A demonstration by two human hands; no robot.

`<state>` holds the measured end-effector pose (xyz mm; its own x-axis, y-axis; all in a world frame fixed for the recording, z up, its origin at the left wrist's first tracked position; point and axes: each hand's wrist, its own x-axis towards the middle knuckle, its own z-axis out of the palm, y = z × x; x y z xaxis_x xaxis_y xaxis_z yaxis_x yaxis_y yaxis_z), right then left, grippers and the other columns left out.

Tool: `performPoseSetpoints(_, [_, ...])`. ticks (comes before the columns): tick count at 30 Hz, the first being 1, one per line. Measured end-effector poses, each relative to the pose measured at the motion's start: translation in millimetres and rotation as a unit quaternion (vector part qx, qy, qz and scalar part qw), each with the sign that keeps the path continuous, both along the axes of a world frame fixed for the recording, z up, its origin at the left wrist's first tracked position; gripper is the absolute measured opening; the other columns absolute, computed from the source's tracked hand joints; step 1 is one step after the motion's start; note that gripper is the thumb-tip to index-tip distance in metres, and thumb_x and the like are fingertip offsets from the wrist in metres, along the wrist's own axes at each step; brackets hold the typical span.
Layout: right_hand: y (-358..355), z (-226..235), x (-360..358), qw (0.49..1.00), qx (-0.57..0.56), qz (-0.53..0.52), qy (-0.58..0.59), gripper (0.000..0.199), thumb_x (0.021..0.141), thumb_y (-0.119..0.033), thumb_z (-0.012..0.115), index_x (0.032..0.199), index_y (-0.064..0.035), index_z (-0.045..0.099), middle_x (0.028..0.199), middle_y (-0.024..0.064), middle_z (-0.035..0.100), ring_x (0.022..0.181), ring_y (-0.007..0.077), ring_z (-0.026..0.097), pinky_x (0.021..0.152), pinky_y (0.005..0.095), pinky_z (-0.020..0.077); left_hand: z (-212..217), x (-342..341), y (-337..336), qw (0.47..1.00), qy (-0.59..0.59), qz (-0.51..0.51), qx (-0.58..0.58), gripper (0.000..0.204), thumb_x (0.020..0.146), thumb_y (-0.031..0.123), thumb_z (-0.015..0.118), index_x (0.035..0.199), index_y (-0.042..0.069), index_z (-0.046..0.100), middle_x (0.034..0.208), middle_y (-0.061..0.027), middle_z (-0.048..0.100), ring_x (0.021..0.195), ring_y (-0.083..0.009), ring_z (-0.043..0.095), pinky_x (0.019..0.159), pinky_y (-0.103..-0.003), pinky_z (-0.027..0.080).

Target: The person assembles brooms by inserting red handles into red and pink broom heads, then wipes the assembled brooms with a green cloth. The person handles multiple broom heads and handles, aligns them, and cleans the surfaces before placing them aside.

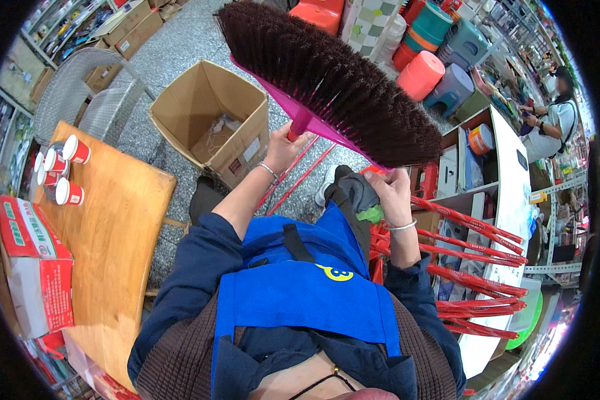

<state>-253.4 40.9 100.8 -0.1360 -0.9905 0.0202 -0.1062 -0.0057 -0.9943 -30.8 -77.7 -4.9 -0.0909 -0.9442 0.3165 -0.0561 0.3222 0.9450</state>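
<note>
While the left hand (285, 148) wraps closed round the broom head's (337, 83) pink socket (300, 125), the right hand (393, 193) pinches its edge, fingers nearly together. Broom head: person's 12 o'clock; carton (237, 137): 11.

Pink broom head (299, 112) slants midair; dark bristles (340, 77) point away.

Your left hand (283, 151) is hiding part of the socket (301, 124) on the broom head (327, 80), and your right forearm (403, 247) is covering stretches of the red poles (477, 251). The top edge is cutting off an orange-red seat (319, 13); the contents (224, 127) of the cardboard box (177, 110) are looking too indistinct to name.
</note>
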Motion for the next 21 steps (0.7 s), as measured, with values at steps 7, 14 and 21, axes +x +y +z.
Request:
performPoseSetpoints(7, [13.6, 22.3, 46.4, 0.938, -0.189, 0.122, 0.265, 0.030, 0.076, -0.006, 0.070, 0.105, -0.0038, 0.065, 0.096, 0.0121, 0.069, 0.085, 0.0239, 0.066, 0.076, 0.0326, 0.0512, -16.8, 1.7, -14.1, 0.994, 0.106, -0.004, 0.016, 0.022, 0.087, 0.005, 0.064, 0.108, 0.002, 0.061, 0.075, 0.0031, 0.056, 0.070, -0.0050, 0.046, 0.065, -0.024, 0.044])
performPoseSetpoints(14, [15.1, 5.9, 66.3, 0.919, -0.218, 0.198, 0.262, 0.049, 0.076, -0.013, 0.071, 0.124, -0.0101, 0.058, 0.108, 0.0147, 0.066, 0.074, 0.0226, 0.068, 0.060, 0.0299, 0.0548, -13.1, 9.7, -5.6, 0.996, 0.059, -0.051, 0.043, 0.011, 0.085, 0.009, 0.069, 0.092, 0.004, 0.063, 0.082, 0.0068, 0.059, 0.079, -0.0040, 0.052, 0.072, -0.023, 0.045])
performPoseSetpoints(21, [-1.0, -17.1, 13.0, 0.994, 0.005, 0.053, -0.099, 0.075, 0.080, -0.007, 0.071, 0.142, -0.0063, 0.030, 0.128, 0.0177, 0.054, 0.095, 0.0155, 0.062, 0.079, 0.0254, 0.0523, 10.0, 12.1, 4.5, 0.986, 0.109, -0.127, 0.027, 0.032, 0.086, 0.003, 0.065, 0.117, 0.001, 0.059, 0.101, 0.0035, 0.062, 0.090, -0.0040, 0.054, 0.081, -0.023, 0.047])
